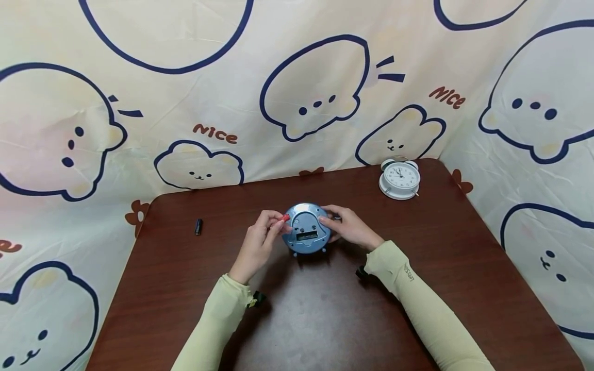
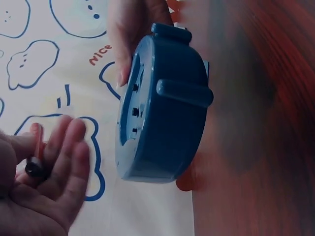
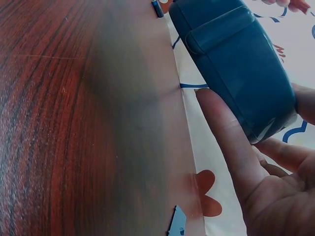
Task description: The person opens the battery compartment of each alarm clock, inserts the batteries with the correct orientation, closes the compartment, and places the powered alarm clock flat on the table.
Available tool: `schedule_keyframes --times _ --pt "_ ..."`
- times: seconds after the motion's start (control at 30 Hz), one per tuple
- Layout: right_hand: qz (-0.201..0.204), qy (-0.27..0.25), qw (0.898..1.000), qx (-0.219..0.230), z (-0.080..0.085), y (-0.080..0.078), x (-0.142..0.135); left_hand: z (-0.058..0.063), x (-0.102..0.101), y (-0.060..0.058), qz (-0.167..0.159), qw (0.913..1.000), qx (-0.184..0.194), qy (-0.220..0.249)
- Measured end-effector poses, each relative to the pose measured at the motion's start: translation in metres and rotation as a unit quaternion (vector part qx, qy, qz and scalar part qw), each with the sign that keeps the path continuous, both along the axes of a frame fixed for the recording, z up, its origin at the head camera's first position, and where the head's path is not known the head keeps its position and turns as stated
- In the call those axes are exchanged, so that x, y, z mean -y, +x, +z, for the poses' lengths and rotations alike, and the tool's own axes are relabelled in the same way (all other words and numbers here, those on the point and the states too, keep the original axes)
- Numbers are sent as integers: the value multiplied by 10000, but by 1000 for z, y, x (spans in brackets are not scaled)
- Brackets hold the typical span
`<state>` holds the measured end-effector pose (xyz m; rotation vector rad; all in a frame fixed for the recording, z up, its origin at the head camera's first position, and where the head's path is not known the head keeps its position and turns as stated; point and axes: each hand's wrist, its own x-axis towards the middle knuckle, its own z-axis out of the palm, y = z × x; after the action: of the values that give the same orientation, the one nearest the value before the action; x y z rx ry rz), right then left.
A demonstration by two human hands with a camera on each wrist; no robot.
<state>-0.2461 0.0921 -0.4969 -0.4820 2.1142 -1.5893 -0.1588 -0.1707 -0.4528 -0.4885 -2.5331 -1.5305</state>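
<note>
A round blue alarm clock (image 1: 306, 246) has its back facing me, with an open battery compartment (image 1: 306, 236) low on it. My right hand (image 1: 349, 226) grips the clock by its right side, thumb on the back and fingers around the casing. In the left wrist view the clock (image 2: 162, 132) appears side-on, with short feet on its rim. My left hand (image 1: 259, 242) pinches a small red battery (image 1: 285, 218) beside the clock's left edge. The battery's dark end (image 2: 33, 168) shows in the left wrist view.
A black battery (image 1: 198, 226) lies on the brown table (image 1: 315, 319) to the left. A white twin-bell alarm clock (image 1: 399, 179) stands at the back right corner. Behind the table hangs a cartoon-printed cloth (image 1: 287, 165), which also covers the sides.
</note>
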Motion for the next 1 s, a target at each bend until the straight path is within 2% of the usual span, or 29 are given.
schedule_keyframes --times 0.13,0.3,0.57,0.77,1.0 --pt "26 -24 10000 72 0 0 1 -1 -1 1 -198 9998 31 -74" --pt "53 -15 10000 81 -1 -2 1 0 -4 1 -165 9986 -247 -446" --pt "65 52 9999 92 -2 -1 0 -3 -13 0 -162 9991 -360 -162" --pt "65 49 10000 20 -1 -1 2 -7 -25 0 -18 9947 -794 -660" --pt "74 -58 9999 90 -1 0 3 -17 -34 -1 -28 9805 -1570 -1181"
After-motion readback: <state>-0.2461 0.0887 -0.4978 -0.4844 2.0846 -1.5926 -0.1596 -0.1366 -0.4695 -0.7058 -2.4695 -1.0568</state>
